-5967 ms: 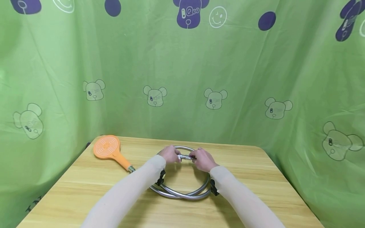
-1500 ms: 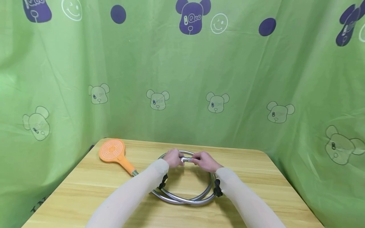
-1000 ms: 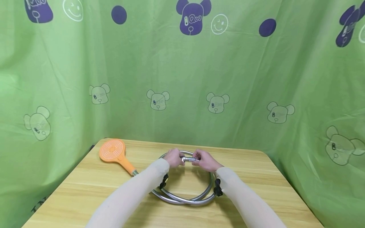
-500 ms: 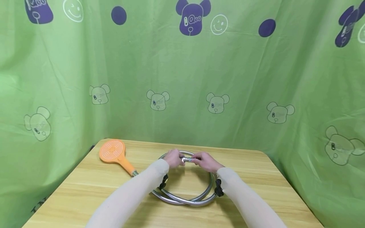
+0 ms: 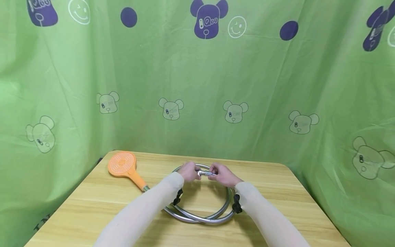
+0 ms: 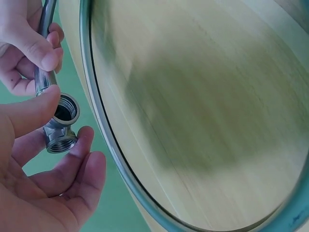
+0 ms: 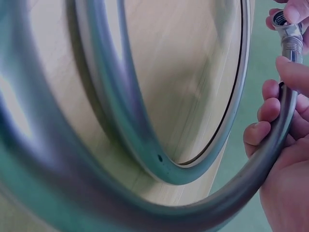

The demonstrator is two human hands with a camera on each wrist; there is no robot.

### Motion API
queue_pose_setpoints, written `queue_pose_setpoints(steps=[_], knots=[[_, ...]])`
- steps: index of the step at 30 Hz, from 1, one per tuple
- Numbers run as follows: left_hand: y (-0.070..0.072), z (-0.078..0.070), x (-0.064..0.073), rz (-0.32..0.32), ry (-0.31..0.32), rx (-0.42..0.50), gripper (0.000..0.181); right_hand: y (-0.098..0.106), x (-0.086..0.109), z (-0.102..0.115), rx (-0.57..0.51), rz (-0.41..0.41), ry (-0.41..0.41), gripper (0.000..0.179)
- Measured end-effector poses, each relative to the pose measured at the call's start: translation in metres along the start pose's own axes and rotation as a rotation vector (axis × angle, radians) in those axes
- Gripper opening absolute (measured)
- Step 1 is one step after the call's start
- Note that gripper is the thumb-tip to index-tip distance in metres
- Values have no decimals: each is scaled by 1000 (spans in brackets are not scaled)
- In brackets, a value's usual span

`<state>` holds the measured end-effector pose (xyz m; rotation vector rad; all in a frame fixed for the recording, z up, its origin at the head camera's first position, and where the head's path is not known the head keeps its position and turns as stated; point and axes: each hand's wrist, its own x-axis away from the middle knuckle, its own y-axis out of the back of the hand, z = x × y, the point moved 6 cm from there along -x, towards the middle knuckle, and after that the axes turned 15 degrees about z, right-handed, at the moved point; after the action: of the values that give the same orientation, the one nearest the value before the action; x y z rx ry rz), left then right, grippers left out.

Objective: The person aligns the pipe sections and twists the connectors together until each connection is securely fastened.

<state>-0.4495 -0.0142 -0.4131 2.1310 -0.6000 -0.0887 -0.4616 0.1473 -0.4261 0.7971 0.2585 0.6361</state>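
In the head view my left hand (image 5: 189,172) and right hand (image 5: 226,175) meet over the far side of a coiled metal shower hose (image 5: 213,221). My left thumb and fingers pinch a chrome tee fitting (image 6: 60,122), whose two visible threaded openings show in the left wrist view. In the right wrist view, my right thumb and fingers grip the hose end at its metal nut (image 7: 292,56). Nut and fitting are in line, with some thread showing between them. An orange shower head (image 5: 122,164) lies face up at the far left, joined to the hose.
The wooden table (image 5: 277,199) has rounded far corners. Green printed curtains (image 5: 197,75) stand behind it and on both sides. Hose loops lie on the table under and between my forearms.
My right fingers shift and regrip round the hose end, and more of the nut shows now than half a second ago. My left hand keeps its hold. Since 6 seconds ago the head view has shifted slightly.
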Motion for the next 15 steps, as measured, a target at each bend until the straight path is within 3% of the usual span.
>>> queue_pose_setpoints(steps=[7, 15], knots=[[-1, 4, 0, -4, -6, -17, 28, -3, -3, 2, 30, 26, 21, 8], [0, 5, 2, -7, -12, -22, 26, -5, -4, 3, 69, 61, -4, 23]])
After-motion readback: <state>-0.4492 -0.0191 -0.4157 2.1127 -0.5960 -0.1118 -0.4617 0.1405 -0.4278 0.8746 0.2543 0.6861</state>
